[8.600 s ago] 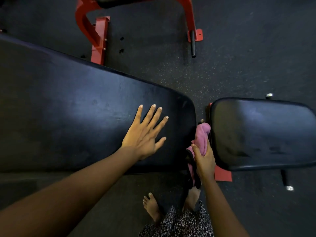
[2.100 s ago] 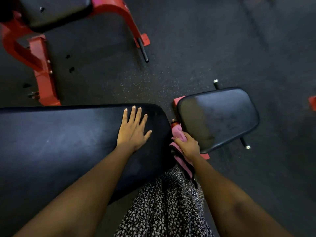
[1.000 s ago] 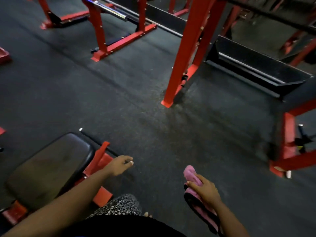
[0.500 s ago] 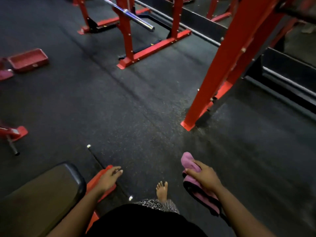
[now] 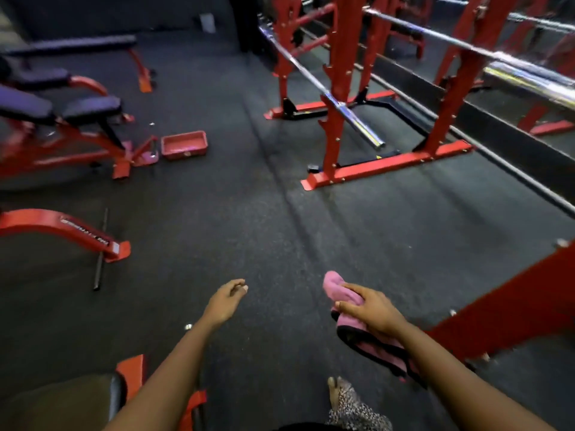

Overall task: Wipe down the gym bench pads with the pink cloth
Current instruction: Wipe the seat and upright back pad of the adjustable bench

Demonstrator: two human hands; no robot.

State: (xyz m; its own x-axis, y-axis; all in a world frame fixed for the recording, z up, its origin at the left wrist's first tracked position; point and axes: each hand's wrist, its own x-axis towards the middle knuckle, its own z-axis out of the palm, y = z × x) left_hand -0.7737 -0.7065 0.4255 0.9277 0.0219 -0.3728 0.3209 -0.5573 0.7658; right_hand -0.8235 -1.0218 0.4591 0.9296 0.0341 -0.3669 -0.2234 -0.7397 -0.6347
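Observation:
My right hand (image 5: 370,309) grips the pink cloth (image 5: 334,289), which is bunched at the fingers and hangs down under my wrist with a dark edge. My left hand (image 5: 225,301) hangs free over the dark floor, its fingers loosely curled around nothing. One black bench pad (image 5: 62,402) shows only as a corner at the bottom left, behind my left arm. Other benches with dark pads (image 5: 90,108) stand far off at the upper left.
Red squat racks (image 5: 339,88) with a chrome barbell (image 5: 336,98) fill the upper right. A red frame beam (image 5: 510,309) runs close to my right arm. A red tray (image 5: 184,144) and a curved red bench leg (image 5: 62,228) lie left. My bare foot (image 5: 334,391) is below.
I have left the bench and turned away; the pads dropped out of view to the bottom left. My left hand came off the pad. The cloth stays in my right hand.

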